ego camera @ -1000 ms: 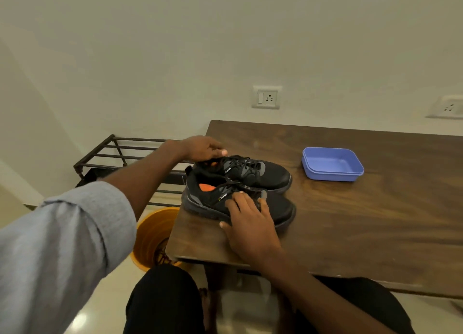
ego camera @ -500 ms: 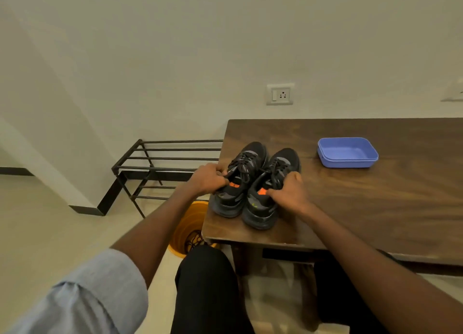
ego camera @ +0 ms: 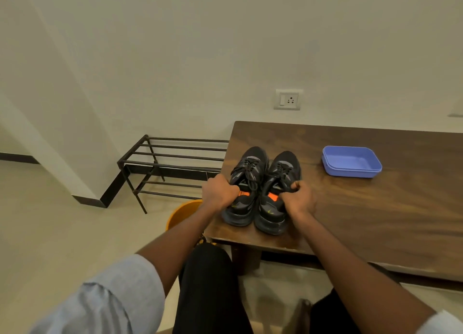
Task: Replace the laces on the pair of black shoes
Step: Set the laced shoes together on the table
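The left shoe (ego camera: 246,186) is gripped at its collar by the closed left hand (ego camera: 218,193), and the right shoe (ego camera: 276,191) is clasped likewise by the right hand (ego camera: 298,198). Both black shoes are set side by side, touching, toes away, at the near left corner of the wooden table (ego camera: 375,208). A blue tray (ego camera: 350,161) is seen well apart to the right; a metal rack (ego camera: 170,163) and an orange bucket (ego camera: 184,212) are placed beside the table.
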